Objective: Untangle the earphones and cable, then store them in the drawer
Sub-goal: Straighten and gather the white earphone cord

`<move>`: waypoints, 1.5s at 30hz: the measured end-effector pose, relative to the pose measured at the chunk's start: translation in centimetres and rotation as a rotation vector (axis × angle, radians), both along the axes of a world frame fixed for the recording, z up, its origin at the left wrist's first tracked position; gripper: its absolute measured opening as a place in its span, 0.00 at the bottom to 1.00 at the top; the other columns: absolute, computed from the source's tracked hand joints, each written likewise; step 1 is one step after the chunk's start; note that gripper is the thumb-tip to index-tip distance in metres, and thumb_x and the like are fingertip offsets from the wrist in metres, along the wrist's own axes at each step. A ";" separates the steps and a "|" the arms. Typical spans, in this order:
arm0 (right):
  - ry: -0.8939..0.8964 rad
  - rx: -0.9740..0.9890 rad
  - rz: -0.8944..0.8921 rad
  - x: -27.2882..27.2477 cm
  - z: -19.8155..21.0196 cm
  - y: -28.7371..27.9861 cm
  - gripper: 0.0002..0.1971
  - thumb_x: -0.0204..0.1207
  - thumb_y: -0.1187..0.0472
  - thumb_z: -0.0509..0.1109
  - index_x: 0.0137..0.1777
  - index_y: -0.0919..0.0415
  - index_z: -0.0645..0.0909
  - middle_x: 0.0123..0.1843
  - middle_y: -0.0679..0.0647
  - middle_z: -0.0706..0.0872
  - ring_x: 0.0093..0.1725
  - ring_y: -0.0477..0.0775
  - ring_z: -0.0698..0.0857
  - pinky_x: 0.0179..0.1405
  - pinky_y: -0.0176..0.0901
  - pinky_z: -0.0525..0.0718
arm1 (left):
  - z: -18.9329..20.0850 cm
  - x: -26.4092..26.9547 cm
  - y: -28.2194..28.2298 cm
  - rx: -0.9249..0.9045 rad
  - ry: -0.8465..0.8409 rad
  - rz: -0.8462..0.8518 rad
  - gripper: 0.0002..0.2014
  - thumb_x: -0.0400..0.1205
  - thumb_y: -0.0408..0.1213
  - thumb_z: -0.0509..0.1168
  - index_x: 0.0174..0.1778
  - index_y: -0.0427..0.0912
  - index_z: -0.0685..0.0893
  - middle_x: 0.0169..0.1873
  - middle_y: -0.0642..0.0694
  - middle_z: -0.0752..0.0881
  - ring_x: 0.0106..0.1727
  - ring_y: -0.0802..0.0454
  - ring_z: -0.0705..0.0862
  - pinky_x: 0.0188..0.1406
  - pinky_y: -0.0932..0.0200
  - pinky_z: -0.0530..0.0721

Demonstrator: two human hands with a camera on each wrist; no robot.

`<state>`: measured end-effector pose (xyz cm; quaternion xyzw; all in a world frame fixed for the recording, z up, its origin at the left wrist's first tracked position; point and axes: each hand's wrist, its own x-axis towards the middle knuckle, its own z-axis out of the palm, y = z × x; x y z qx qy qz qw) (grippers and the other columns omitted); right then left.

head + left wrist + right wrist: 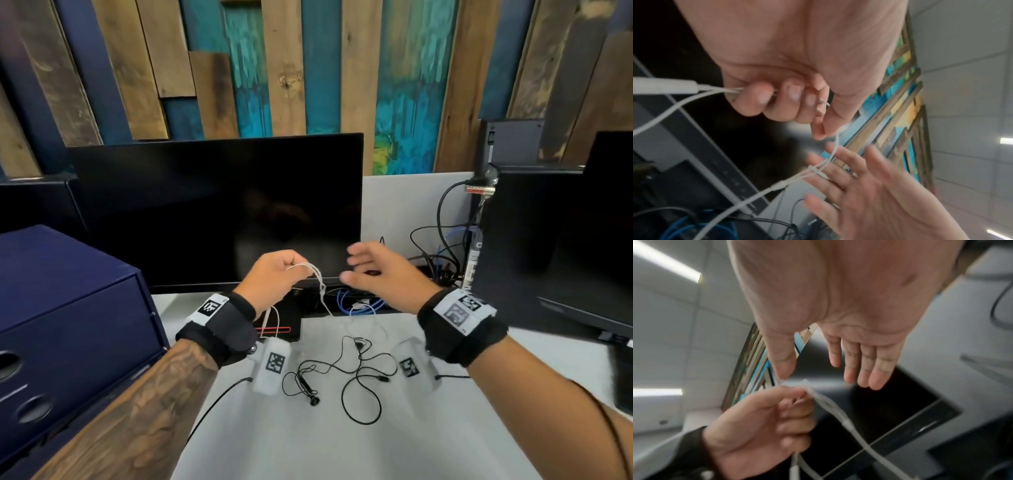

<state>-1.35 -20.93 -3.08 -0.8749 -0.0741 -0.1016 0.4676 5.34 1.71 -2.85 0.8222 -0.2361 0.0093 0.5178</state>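
Black fabric wrist straps [219, 334] wrap both wrists, each carrying white blocks printed with black square-patterned markers [459, 310]. A dark tattoo [164, 387] covers the left forearm. A thin black cable [613, 435] runs along the right forearm.

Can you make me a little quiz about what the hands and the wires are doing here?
1. True or false: the left hand grips the thin white cable.
2. Which is right for the right hand? A: it pinches the white cable. B: its fingers are spread and hold nothing. C: it rests on the desk.
3. Fill in: the tangled black wired earphones lie on the white ____.

Key
1. True; the fingers curl round it in the left wrist view.
2. B.
3. Desk; neither hand touches the earphones.
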 end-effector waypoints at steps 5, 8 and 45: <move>0.016 0.020 0.131 0.6 1.0 5.3 0.10 0.79 0.55 0.76 0.57 0.55 0.85 0.51 0.51 0.92 0.52 0.48 0.91 0.61 0.48 0.88 | 1.9 -1.5 -1.2 -0.063 -0.020 -0.063 0.07 0.83 0.36 0.71 0.42 0.37 0.88 0.24 0.59 0.83 0.25 0.65 0.78 0.26 0.72 0.74; -0.031 0.025 0.004 0.8 2.6 4.2 0.07 0.80 0.56 0.74 0.42 0.56 0.83 0.32 0.42 0.84 0.31 0.39 0.82 0.36 0.41 0.83 | 2.2 -1.8 0.1 -0.052 0.034 -0.072 0.07 0.84 0.39 0.70 0.42 0.40 0.88 0.23 0.56 0.75 0.23 0.60 0.69 0.24 0.66 0.68; -0.137 0.228 0.264 -0.8 2.7 2.9 0.22 0.79 0.58 0.63 0.74 0.50 0.78 0.64 0.47 0.87 0.69 0.45 0.83 0.69 0.38 0.79 | 3.5 -4.9 -1.4 -0.280 0.335 -0.410 0.20 0.91 0.45 0.56 0.33 0.43 0.75 0.23 0.51 0.60 0.26 0.53 0.54 0.28 0.54 0.52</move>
